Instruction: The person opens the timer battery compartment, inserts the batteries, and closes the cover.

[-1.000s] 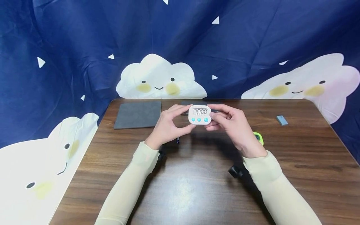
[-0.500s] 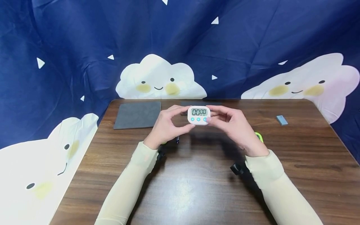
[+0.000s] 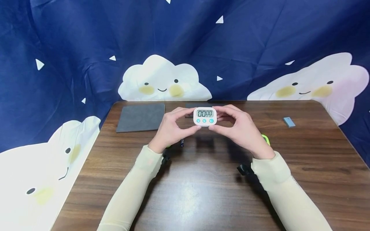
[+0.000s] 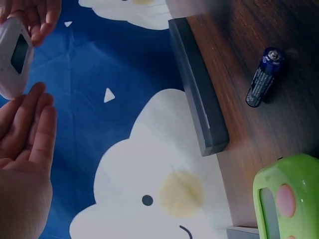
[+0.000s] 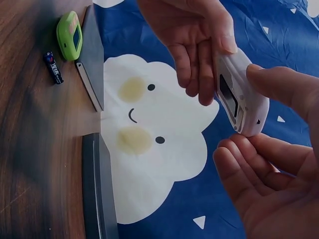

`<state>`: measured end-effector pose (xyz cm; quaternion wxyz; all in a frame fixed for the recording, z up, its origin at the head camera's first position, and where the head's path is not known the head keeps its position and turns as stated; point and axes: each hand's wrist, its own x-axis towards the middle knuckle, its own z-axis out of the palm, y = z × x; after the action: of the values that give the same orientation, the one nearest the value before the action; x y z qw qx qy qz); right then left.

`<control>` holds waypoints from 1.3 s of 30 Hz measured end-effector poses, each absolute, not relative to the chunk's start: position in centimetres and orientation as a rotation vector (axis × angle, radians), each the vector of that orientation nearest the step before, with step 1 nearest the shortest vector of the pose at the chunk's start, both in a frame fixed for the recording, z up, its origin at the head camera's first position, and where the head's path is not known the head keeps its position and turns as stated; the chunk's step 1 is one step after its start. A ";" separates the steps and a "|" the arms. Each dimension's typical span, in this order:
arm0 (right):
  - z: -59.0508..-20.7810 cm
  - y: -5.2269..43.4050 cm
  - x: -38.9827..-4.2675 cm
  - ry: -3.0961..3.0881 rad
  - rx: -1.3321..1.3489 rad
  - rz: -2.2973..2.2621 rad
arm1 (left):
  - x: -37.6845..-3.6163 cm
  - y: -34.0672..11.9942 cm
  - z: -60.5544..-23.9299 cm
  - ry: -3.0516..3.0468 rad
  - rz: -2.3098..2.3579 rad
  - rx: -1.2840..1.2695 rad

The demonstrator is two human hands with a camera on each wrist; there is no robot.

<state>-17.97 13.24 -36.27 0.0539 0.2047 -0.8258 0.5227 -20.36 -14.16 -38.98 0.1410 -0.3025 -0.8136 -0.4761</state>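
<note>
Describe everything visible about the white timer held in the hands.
The white timer is a small rounded-square case, plastic by its look, with a grey display reading 00:00 above three round blue buttons. It is held upright above the wooden table, face toward the person. The left hand and right hand pinch its sides between thumbs and fingertips.

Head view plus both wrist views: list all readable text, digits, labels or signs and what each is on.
"00 00": display of the white timer, held between the left hand and the right hand.
Small marks under those digits: too small to read.
Battery label, blue with print: blurred, unreadable.
Green timer: no legible text.
Nothing else carries text.
</note>
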 end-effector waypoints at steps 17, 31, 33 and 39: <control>-36.8 13.5 -18.6 -2.539 0.608 1.560 | -20.5 -14.2 -39.3 -2.378 -1.383 -0.870; -37.0 13.8 -18.7 -2.575 0.592 1.526 | -20.5 -13.9 -39.4 -2.381 -1.400 -0.835; -37.3 14.0 -18.7 -2.595 0.598 1.514 | -20.4 -13.8 -39.5 -2.400 -1.406 -0.826; -39.1 15.3 -18.8 -2.743 0.567 1.371 | -20.4 -12.4 -40.6 -2.575 -1.310 -0.838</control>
<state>-18.81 15.30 -39.12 0.0118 0.1820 -0.8795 0.4396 -20.40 -12.44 -40.57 0.0667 -0.2778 -0.8541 -0.4346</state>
